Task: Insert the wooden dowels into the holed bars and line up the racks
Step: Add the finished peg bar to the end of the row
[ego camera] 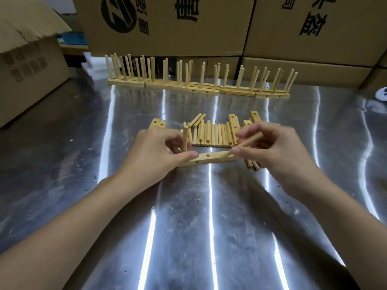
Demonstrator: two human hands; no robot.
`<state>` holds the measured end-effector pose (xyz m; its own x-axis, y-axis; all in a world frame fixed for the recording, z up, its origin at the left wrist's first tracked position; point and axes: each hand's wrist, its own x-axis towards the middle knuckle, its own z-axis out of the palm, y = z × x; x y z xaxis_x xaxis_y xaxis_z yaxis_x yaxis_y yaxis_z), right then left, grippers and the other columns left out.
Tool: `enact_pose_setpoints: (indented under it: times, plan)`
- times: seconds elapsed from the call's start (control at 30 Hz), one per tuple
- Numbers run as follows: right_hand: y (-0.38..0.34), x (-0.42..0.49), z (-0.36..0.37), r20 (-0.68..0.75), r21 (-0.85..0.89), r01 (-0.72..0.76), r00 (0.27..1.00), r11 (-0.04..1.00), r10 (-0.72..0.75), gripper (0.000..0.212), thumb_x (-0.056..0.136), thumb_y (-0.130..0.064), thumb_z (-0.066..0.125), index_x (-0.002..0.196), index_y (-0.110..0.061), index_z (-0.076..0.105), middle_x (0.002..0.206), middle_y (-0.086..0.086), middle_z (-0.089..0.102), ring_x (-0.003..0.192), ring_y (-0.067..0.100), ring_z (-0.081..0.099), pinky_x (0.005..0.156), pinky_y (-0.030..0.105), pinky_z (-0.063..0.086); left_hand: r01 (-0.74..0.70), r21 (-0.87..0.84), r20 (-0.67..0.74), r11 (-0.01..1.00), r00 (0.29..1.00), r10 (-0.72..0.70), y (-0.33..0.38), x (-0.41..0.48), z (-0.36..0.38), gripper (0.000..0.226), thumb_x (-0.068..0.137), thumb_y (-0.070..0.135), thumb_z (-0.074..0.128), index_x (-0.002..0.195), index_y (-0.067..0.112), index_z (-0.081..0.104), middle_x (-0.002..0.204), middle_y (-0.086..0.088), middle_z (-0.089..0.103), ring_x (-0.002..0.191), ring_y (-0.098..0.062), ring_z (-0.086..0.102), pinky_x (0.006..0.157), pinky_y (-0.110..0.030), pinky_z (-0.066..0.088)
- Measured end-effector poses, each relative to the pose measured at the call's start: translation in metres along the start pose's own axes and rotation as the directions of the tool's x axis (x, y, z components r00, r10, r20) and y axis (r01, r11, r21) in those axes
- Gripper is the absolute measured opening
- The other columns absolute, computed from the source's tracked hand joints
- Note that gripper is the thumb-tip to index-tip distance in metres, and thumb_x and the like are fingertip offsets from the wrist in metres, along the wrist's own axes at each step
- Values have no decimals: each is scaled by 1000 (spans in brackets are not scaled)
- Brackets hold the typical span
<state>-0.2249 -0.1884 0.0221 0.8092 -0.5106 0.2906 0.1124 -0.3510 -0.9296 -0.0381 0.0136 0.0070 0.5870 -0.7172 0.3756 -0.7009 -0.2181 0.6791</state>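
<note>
A holed wooden bar (pixel 209 158) lies across the metal table between my hands. One dowel (pixel 185 136) stands upright near the bar's left end. My left hand (pixel 155 152) grips that end, thumb along the front edge and fingers by the upright dowel. My right hand (pixel 270 146) pinches a second dowel (pixel 243 144), tilted, its lower tip at a hole near the bar's right end. Behind the bar lies a row of loose dowels (pixel 211 135). Several finished racks (pixel 196 80) stand in a line at the back.
Spare holed bars lie at the left (pixel 158 123) and right (pixel 234 127) of the loose dowels. Cardboard boxes (pixel 188 24) wall the back, and another box (pixel 27 76) stands at the left. A white object (pixel 382 93) sits at the right edge.
</note>
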Motion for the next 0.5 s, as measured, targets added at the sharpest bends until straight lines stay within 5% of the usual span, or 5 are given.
enact_pose_setpoints:
  times: [0.13, 0.33, 0.5]
  plan:
    - [-11, 13, 12, 39, -102, 67, 997, 992, -64, 26, 89, 2, 79, 107, -16, 80, 98, 3, 79, 95, 17, 76, 85, 24, 59, 26, 63, 111, 998, 993, -33, -5, 0, -2, 22, 78, 38, 94, 97, 32, 84, 78, 13, 76, 79, 1, 66, 63, -6, 43]
    - [-16, 35, 34, 149, -253, 111, 986, 961, -75, 18, 102, -4, 68, 115, -11, 77, 103, 2, 79, 101, 13, 74, 89, 23, 58, 19, 58, 132, 998, 991, -27, -7, 3, -1, 18, 82, 33, 92, 98, 30, 85, 72, 27, 68, 71, 8, 61, 62, -6, 41]
    - [-10, 34, 38, 188, -203, 67, 982, 977, -29, 20, 101, 2, 66, 117, -7, 75, 104, 6, 80, 104, 15, 76, 94, 28, 60, -8, 90, 119, 996, 993, -2, -8, 1, -1, 18, 83, 35, 92, 99, 29, 85, 71, 16, 69, 79, 5, 62, 63, -7, 41]
